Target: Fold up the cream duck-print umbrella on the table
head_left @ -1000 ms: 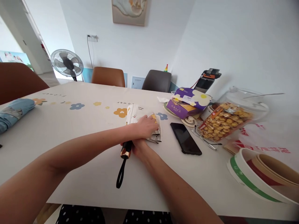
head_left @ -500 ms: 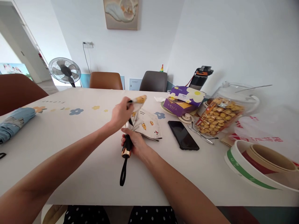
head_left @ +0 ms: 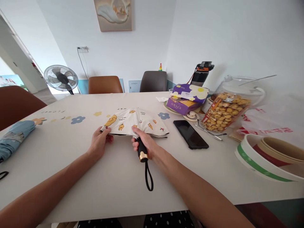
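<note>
A folding umbrella (head_left: 128, 122) lies in front of me, its white canopy printed with yellow cartoon figures and spread flat to both sides of the shaft. Its black handle with a gold end cap points toward me, and a black wrist strap hangs from it. Wrapped round the top of the handle is my right hand (head_left: 146, 142), its thumb pressing on the canopy's lower edge. My left hand (head_left: 101, 139) pinches the left corner of the canopy between thumb and fingers.
To the right are a black phone (head_left: 190, 134), eyeglasses (head_left: 211, 132), a cookie bag (head_left: 225, 112), a purple box (head_left: 181, 105) and white-and-green rolls (head_left: 263, 164). A folded blue umbrella (head_left: 16, 137) lies at the table's left.
My left hand has come down and left from above the shaft, drawing a canopy flap out flat. My right hand still grips the handle. The view has shifted slightly.
</note>
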{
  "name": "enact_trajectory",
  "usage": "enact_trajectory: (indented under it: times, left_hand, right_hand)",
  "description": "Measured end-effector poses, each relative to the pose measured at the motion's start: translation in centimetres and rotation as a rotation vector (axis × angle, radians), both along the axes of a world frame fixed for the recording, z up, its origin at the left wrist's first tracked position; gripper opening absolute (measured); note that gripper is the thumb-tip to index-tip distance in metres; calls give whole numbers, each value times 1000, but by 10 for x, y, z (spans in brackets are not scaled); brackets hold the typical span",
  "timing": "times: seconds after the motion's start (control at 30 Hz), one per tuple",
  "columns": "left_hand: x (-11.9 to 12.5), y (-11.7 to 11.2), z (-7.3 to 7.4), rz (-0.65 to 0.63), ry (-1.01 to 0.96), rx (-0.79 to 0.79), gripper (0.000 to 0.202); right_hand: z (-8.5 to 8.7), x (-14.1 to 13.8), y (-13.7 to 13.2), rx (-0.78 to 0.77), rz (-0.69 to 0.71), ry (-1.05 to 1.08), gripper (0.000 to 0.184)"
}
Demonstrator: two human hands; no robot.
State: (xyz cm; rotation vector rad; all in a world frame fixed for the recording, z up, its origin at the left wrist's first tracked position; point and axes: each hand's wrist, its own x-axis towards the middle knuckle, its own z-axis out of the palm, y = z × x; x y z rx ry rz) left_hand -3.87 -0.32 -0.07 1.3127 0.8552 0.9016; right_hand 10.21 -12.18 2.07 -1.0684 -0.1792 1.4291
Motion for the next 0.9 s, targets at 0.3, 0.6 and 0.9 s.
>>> enact_trajectory:
  times: [0.3, 0.6, 0.9]
  left_hand:
    - [-9, -1, 3, -78, 45, -20, 19]
    - [-11, 3, 5, -121, 360, 130, 27]
    - [-12, 5, 8, -118, 352, 166, 47]
  right_hand:
    - [-4, 19, 1, 110, 154, -101, 17]
    - [-1, 27, 1, 54, 82, -169, 17]
    - [-2, 35, 5, -32, 106, -167, 15]
